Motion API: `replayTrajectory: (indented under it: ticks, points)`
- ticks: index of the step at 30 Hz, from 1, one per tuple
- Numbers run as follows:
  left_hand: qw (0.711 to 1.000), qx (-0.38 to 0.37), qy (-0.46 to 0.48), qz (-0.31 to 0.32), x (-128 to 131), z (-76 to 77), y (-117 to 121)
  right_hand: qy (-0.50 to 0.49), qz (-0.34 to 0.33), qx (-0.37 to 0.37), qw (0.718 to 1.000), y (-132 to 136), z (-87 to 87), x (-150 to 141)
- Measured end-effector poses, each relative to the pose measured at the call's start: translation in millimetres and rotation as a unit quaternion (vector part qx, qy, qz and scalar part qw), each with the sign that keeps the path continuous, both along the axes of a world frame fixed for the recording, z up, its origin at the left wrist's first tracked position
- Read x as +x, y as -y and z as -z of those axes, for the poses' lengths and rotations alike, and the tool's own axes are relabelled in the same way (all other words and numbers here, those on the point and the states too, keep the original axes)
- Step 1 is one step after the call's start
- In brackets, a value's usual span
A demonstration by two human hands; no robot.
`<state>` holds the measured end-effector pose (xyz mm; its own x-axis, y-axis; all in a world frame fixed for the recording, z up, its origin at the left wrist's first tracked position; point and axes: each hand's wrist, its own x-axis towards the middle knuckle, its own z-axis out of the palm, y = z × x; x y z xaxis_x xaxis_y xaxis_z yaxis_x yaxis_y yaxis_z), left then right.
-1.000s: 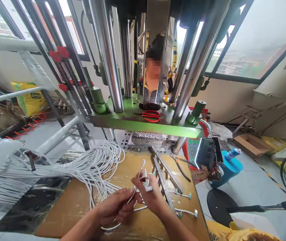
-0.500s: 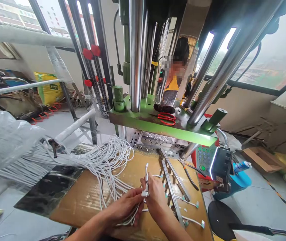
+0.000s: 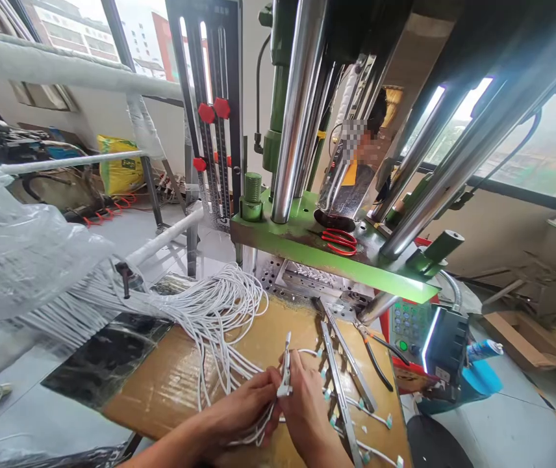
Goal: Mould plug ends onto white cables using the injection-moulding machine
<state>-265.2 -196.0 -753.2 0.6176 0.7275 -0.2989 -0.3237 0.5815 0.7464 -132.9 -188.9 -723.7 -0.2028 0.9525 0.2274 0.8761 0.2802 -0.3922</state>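
Observation:
My left hand (image 3: 241, 406) is closed round a bunch of thin white cables (image 3: 258, 429) low in the middle of the view. My right hand (image 3: 307, 406) meets it and pinches the white plug ends (image 3: 286, 367) of those cables, which stand upright between the two hands. More of the white cable bundle (image 3: 210, 312) fans out to the left over a cardboard-covered worktop (image 3: 171, 383). A metal fixture bar (image 3: 339, 383) with cable ends in it lies just right of my right hand.
A green vertical press (image 3: 327, 253) with chrome columns stands behind the worktop, red scissors (image 3: 340, 239) on its plate. Pliers (image 3: 373, 354) and a control box (image 3: 446, 348) lie at right. Clear plastic wrap (image 3: 19, 247) covers cables at left. A person's reflection shows in the press.
The view has swung leftward and the hands sit lower in frame. The plug ends have been gathered upright into one tight cluster between both hands.

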Motion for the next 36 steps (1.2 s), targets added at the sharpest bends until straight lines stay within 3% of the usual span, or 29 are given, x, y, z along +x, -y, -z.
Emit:
replayTrajectory:
  ticks: [2, 4, 6, 7, 8, 11, 14, 16, 17, 19, 20, 22, 25, 28, 30, 33, 36]
  points:
    - [0.995, -0.025, 0.039, -0.084, -14, -14.6, -11, -0.056, 0.007, -0.030, 0.998, 5, -5.4, 17]
    - [0.975, -0.028, 0.054, -0.212, -39, -39.3, -38, -0.048, 0.044, -0.038, 0.997, 17, -6.3, 47]
    - [0.927, -0.015, 0.028, -0.373, -70, -66.8, -80, 0.018, 0.097, -0.040, 0.994, 32, 0.3, 82]
    - [0.883, -0.017, -0.005, -0.470, -86, -78.2, -102, 0.051, 0.116, -0.044, 0.991, 40, 6.3, 98]
    - [0.855, -0.015, -0.014, -0.518, -101, -86.6, -122, 0.074, 0.121, -0.050, 0.989, 48, 13.5, 112]
    - [0.812, -0.047, -0.047, -0.580, -126, -92.3, -154, 0.077, 0.095, -0.055, 0.991, 65, 38.2, 137]
    - [0.801, -0.038, -0.067, -0.593, -107, -78.9, -136, 0.019, 0.106, -0.043, 0.993, 70, 54.3, 140]
    - [0.806, 0.034, -0.081, -0.586, -78, -65.6, -111, -0.045, 0.123, -0.059, 0.990, 68, 53.9, 136]
    - [0.829, 0.093, -0.104, -0.541, -62, -59.1, -99, -0.083, 0.126, -0.075, 0.986, 66, 50.2, 134]
    - [0.888, 0.221, -0.175, -0.364, -33, -47.7, -84, -0.162, 0.130, -0.117, 0.971, 62, 38.8, 130]
    - [0.900, 0.278, -0.210, -0.262, -21, -42.8, -81, -0.196, 0.136, -0.141, 0.961, 59, 32.6, 129]
    - [0.890, 0.358, -0.257, -0.116, -1, -34.0, -84, -0.246, 0.150, -0.183, 0.940, 54, 22.1, 128]
    - [0.851, 0.426, -0.305, -0.026, 17, -23.0, -102, -0.298, 0.135, -0.223, 0.918, 47, 13.3, 128]
    - [0.834, 0.445, -0.327, 0.017, 22, -18.7, -119, -0.324, 0.086, -0.238, 0.911, 37, 6.7, 133]
    - [0.832, 0.454, -0.319, 0.014, 18, -20.2, -126, -0.322, 0.054, -0.248, 0.912, 24, 0.1, 137]
    - [0.808, 0.486, -0.329, -0.043, 9, -25.5, -139, -0.302, 0.031, -0.243, 0.921, -9, -11.9, 142]
    - [0.760, 0.511, -0.376, -0.138, 5, -28.7, -163, -0.243, 0.040, -0.173, 0.954, -57, -19.6, 144]
